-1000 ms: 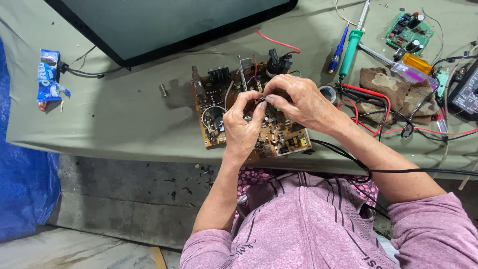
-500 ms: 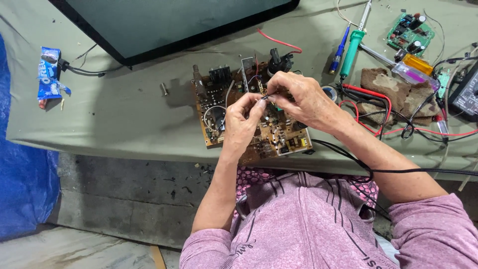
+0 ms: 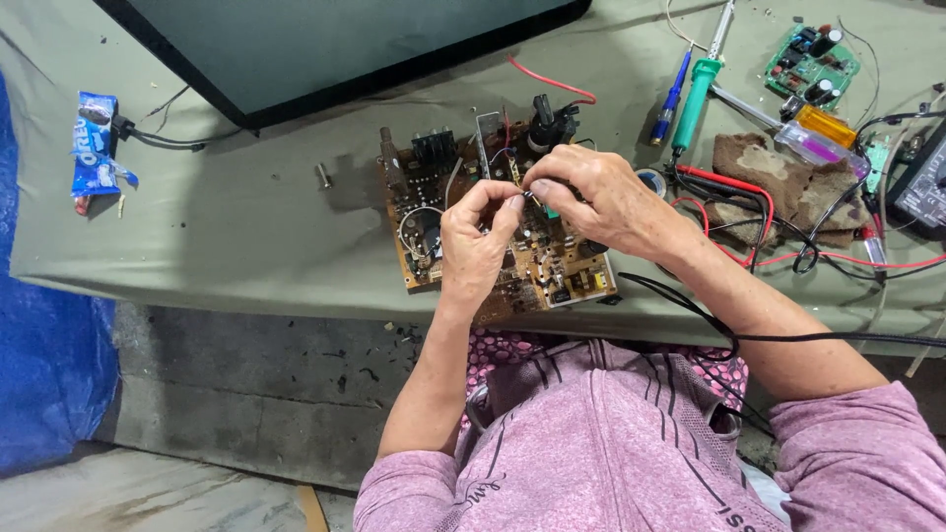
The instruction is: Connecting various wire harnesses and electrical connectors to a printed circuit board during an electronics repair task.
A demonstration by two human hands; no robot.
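A brown circuit board (image 3: 424, 207) with black parts and wires lies near the table's front edge. Over its middle, my left hand (image 3: 475, 246) and my right hand (image 3: 601, 202) meet fingertip to fingertip. Between them they pinch a small part, too small to make out, just above the board. My forearms in pink sleeves reach in from the bottom of the view.
A dark flat screen (image 3: 345, 44) lies at the back. Right of the board are a green-handled soldering iron (image 3: 696, 91), a blue pen (image 3: 672, 97), a brown cloth (image 3: 788, 182), red and black leads (image 3: 749, 212), a small green board (image 3: 811, 64) and a meter (image 3: 921, 182). A blue snack wrapper (image 3: 94, 148) lies left.
Both hands have stayed over the board; the fingertips have shifted slightly while working the small part between them.
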